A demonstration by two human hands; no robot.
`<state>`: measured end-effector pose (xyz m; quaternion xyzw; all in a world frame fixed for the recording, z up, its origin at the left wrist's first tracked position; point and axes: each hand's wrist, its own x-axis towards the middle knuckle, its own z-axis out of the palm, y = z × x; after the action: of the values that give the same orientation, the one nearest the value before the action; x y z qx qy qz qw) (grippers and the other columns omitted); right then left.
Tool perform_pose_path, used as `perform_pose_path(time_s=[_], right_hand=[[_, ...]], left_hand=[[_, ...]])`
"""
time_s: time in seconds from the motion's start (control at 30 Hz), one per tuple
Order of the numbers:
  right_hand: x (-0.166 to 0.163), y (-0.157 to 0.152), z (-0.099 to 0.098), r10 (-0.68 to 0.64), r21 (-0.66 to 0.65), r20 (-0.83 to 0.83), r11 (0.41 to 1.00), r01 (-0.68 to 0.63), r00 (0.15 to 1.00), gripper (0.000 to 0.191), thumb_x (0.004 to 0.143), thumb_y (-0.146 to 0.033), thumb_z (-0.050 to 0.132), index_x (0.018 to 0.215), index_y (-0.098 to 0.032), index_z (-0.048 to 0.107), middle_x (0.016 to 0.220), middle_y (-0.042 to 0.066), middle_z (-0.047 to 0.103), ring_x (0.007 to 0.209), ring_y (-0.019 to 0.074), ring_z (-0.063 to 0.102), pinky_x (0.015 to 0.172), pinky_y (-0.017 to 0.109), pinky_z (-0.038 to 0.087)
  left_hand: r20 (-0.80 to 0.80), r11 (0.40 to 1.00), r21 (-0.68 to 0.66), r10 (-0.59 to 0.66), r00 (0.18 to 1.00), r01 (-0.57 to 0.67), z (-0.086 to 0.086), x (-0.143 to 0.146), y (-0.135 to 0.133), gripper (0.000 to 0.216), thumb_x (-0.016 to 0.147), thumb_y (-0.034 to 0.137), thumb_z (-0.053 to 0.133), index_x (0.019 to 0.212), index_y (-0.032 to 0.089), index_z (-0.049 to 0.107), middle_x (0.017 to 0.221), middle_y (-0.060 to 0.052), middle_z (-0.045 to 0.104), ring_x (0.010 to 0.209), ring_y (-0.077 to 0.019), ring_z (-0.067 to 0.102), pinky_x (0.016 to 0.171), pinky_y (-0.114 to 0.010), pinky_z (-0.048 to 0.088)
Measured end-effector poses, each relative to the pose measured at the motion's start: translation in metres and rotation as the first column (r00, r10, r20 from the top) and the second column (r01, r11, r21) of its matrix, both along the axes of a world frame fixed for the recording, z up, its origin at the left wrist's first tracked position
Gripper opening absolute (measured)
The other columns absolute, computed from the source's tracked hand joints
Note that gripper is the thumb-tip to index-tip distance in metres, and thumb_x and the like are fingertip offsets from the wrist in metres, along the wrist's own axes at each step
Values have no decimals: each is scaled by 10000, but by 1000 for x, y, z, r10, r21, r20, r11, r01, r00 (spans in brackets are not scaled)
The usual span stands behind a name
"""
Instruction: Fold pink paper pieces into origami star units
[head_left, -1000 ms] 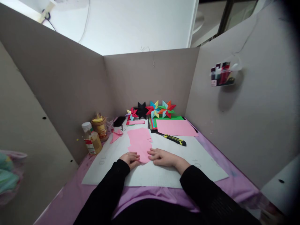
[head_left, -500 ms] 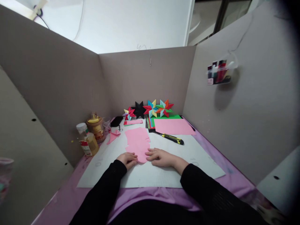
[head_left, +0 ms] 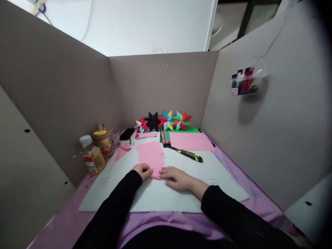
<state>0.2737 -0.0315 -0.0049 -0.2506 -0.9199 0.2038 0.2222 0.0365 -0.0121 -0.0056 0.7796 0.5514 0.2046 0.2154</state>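
A piece of pink paper (head_left: 156, 171) lies on the white board (head_left: 166, 200) between my hands. My left hand (head_left: 142, 171) has its thumb and forefinger pinched at the paper's left edge, the other fingers curled. On the right edge, my right hand (head_left: 178, 178) rests with its fingers stretched out flat, holding the paper down. Just beyond lie further pink pieces (head_left: 149, 151), overlapping it. To the left sits a folded pink paper piece (head_left: 122, 150). A yellow and black utility knife (head_left: 190, 155) lies past my right hand.
Colourful folded paper stars (head_left: 167, 120) and a black star (head_left: 153, 121) stand along the back panel. Stacked coloured sheets lie under a large pink sheet (head_left: 192, 141). At the left are a bottle (head_left: 93, 157), a lidded cup (head_left: 103, 141), small scissors (head_left: 131, 142) and a black phone-like object (head_left: 127, 134).
My left fingers have drawn together into a pinch at the paper's edge. The paper's near edge, rounded before, now looks straighter. My right hand stays nearly in place; the view has shifted slightly.
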Motion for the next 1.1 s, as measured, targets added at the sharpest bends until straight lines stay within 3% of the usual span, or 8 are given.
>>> perform_pose_path(time_s=[0.23, 0.4, 0.57, 1.1], right_hand=[[-1, -1, -5, -51, 22, -10, 998, 51, 999, 386, 728, -181, 533, 1110, -199, 582, 1234, 89, 522, 1187, 215, 425, 1001, 397, 329], [-1, -2, -2, -75, 30, 21, 997, 74, 997, 530, 737, -207, 538, 1258, -226, 446, 1224, 79, 519, 1176, 214, 419, 981, 390, 338], [-2, -4, 2, -45, 71, 70, 997, 40, 997, 410, 767, -232, 521, 1175, -257, 537, 1240, 63, 493, 1157, 201, 425, 979, 364, 325], [-1, -5, 2, -57, 79, 73, 996, 51, 996, 432, 768, -236, 517, 1199, -259, 520, 1245, 65, 493, 1170, 211, 415, 986, 380, 318]], left_hand=[[-125, 997, 34, 74, 989, -70, 3, 9, 2, 292, 712, 426, 488, 636, 170, 606, 674, 0, 557, 611, -118, 468, 565, -233, 327], [-190, 993, 39, 116, 975, -110, 5, 13, 3, 239, 697, 385, 492, 650, 184, 612, 671, 2, 571, 613, -123, 479, 560, -240, 320], [-216, 990, 4, 136, 967, -138, 0, 13, 8, 217, 675, 371, 503, 673, 191, 623, 647, 2, 594, 605, -132, 502, 537, -237, 320], [-291, 975, -33, 203, 935, -221, 0, 19, 14, 217, 702, 332, 467, 749, 221, 647, 730, -17, 652, 678, -168, 563, 566, -254, 351]])
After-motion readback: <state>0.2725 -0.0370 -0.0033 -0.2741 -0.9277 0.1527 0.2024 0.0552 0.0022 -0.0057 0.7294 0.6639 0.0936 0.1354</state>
